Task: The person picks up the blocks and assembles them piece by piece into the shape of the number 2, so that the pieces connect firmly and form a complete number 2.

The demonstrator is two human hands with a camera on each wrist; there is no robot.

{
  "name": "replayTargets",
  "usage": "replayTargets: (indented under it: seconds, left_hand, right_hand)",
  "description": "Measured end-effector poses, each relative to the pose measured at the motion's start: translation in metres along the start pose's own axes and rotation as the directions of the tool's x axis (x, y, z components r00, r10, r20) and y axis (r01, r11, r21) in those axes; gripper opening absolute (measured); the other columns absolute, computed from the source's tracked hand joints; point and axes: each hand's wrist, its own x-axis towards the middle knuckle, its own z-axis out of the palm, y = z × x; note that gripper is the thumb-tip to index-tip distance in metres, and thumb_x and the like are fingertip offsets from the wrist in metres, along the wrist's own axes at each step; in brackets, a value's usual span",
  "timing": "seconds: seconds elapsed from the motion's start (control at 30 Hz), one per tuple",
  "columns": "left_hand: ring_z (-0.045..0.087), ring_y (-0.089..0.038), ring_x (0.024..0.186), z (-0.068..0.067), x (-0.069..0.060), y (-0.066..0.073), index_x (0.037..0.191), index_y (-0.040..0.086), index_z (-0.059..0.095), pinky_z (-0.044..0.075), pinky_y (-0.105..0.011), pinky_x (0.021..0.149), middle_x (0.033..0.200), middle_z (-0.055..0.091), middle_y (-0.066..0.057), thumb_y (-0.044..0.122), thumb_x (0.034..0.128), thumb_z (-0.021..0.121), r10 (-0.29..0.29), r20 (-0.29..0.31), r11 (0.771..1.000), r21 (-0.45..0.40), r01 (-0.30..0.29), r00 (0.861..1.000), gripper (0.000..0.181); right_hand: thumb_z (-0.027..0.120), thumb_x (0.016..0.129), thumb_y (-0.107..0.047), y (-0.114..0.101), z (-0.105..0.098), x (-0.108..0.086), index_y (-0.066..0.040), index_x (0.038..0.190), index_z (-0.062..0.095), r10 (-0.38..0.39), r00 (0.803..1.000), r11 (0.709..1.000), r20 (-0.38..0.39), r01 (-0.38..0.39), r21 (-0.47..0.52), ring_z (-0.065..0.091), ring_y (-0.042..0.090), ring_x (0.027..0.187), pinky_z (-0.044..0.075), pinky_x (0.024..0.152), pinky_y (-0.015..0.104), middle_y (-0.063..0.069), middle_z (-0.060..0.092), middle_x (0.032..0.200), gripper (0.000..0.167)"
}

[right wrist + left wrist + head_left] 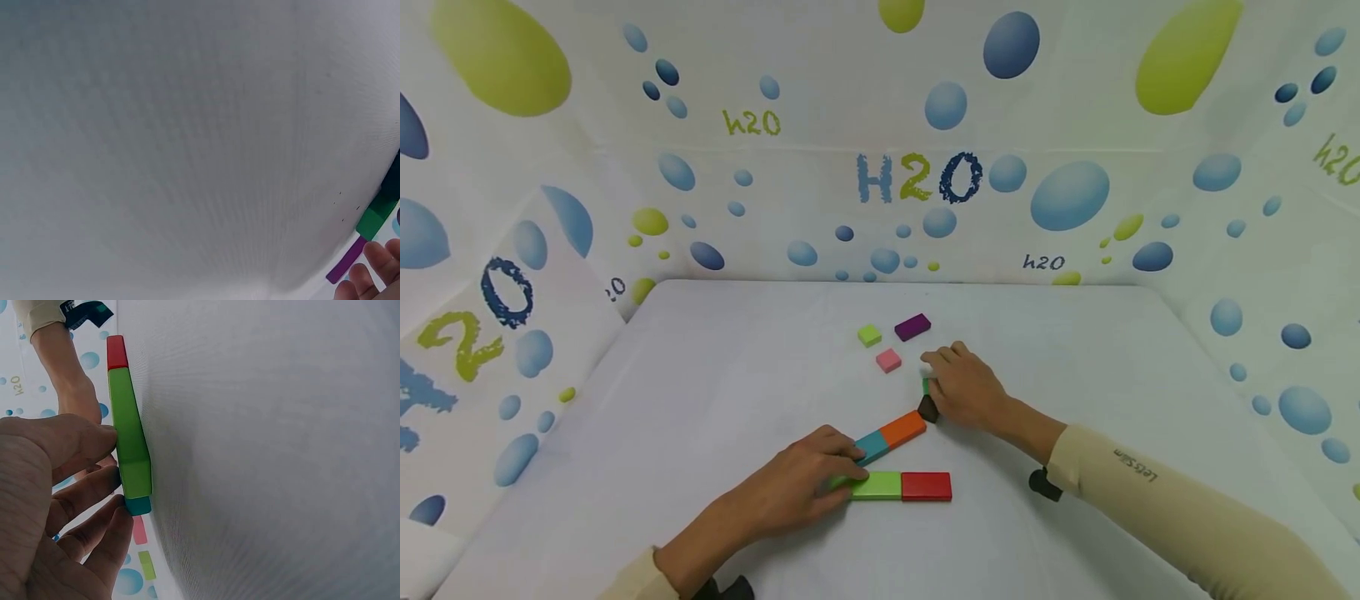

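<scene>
Bent fingertips of my left hand touch the lime block, clamped or not I cannot tell; a red block abuts it. Beyond lie the joined teal block and orange block, then a black block. My right hand pinches a green block beside it, near a pink block.

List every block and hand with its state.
light green block, flat, partly covered
red block, against light green block
orange block, flat
teal block, partly covered, against orange block
dark block, partly hidden
green block, mostly hidden
small lime block, flat, apart
pink block, flat, apart
purple block, flat, apart
left hand, touching light green block
right hand, at green block, grip unclear
</scene>
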Motion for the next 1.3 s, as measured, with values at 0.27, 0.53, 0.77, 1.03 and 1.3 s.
replayTargets:
  seconds: [0.27,0.53,0.77,1.03,1.3]
  left_hand:
    - [0.056,-0.010,0.114,0.001,0.001,0.000,0.111,0.019,0.080,0.054,-0.030,0.096,0.119,0.068,0.005,0.016,0.0904,0.076,-0.003,-0.006,1.000,0.002,0.003,1.000,0.021]
    - [0.056,-0.010,0.116,0.002,0.001,0.000,0.112,0.020,0.079,0.053,-0.030,0.097,0.120,0.067,0.006,0.017,0.0912,0.076,0.001,0.003,1.000,-0.001,-0.001,1.000,0.021]
    - [0.056,-0.010,0.115,0.000,0.002,0.001,0.111,0.019,0.079,0.054,-0.031,0.096,0.120,0.068,0.005,0.018,0.0908,0.076,0.000,0.010,1.000,0.015,-0.001,1.000,0.021]
    - [0.056,-0.010,0.115,-0.002,0.003,0.001,0.112,0.019,0.079,0.054,-0.031,0.097,0.120,0.068,0.005,0.018,0.0912,0.076,0.003,0.016,1.000,0.019,-0.003,1.000,0.021]
    - [0.056,-0.010,0.115,-0.002,0.002,0.001,0.111,0.018,0.079,0.054,-0.031,0.096,0.119,0.068,0.004,0.017,0.0909,0.076,0.009,0.006,1.000,0.009,-0.009,1.000,0.020]
  right_hand:
    - [0.055,0.099,-0.019,-0.003,0.001,0.005,-0.003,0.130,0.063,0.010,1.000,1.000,-0.017,-0.009,0.024,0.056,0.028,0.106,0.053,0.093,0.038,0.012,0.068,0.121,0.035]
    - [0.056,0.101,-0.025,-0.008,0.005,0.013,-0.005,0.133,0.062,0.043,0.999,0.999,0.026,-0.044,0.025,0.054,0.027,0.106,0.053,0.093,0.037,0.010,0.067,0.124,0.039]
    - [0.057,0.100,-0.034,-0.011,0.007,0.025,-0.007,0.143,0.056,0.039,0.994,0.999,0.104,-0.040,0.013,0.050,0.027,0.113,0.050,0.098,0.038,0.010,0.061,0.136,0.051]
    - [0.061,0.099,-0.040,-0.012,0.004,0.036,-0.012,0.152,0.048,0.043,0.983,0.999,0.179,-0.048,0.021,0.046,0.027,0.120,0.048,0.102,0.039,0.007,0.052,0.151,0.062]
    - [0.060,0.101,-0.030,-0.018,0.006,0.044,-0.017,0.153,0.046,0.005,0.972,0.993,0.236,-0.032,0.111,0.042,0.027,0.124,0.047,0.103,0.038,0.002,0.049,0.154,0.056]
